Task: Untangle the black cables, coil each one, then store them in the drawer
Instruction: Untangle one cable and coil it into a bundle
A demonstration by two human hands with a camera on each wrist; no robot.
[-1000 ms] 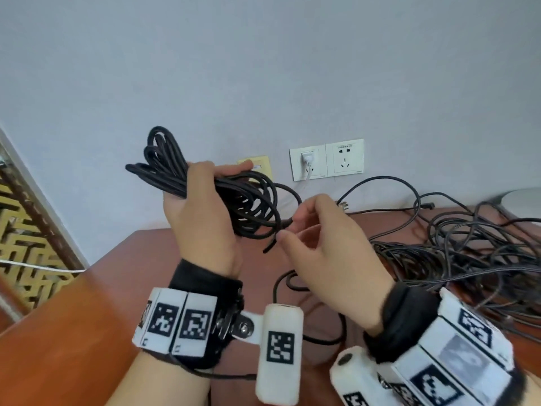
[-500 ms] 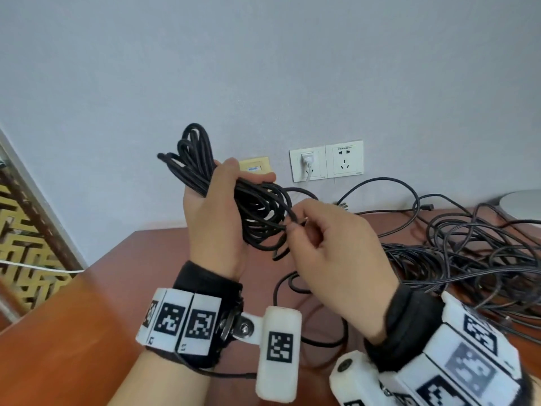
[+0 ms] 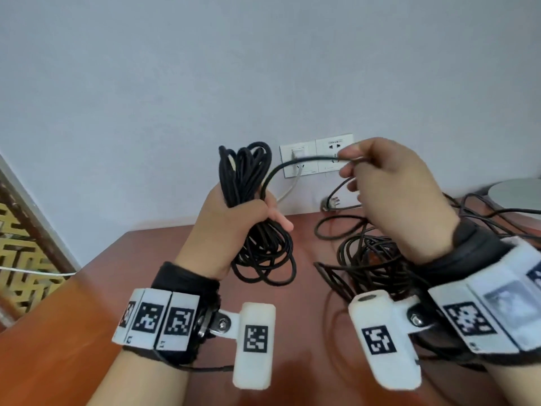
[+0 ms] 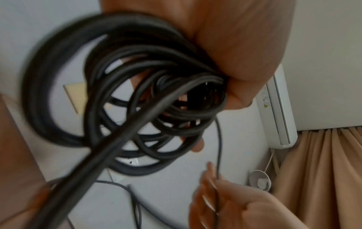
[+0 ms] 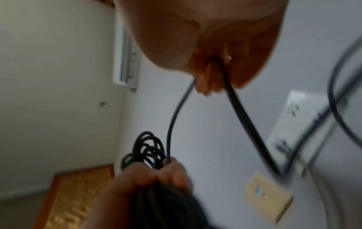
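Behind your hands a grey wall [image 3: 175, 83] carries white sockets [image 3: 307, 159] above the brown table [image 3: 73, 332]. Your left hand [image 3: 231, 227] is fisted round the coil [image 3: 248, 183], loops standing above the fist and hanging below it. One strand [image 3: 292, 164] runs from that fist to your right hand [image 3: 392, 194], which pinches it between thumb and finger. Below that pinch, tangled cables [image 3: 374, 259] lie on the table

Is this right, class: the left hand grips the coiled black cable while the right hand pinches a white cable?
Not quite. In the head view the left hand grips the coiled black cable, but the strand the right hand pinches is black, not white.
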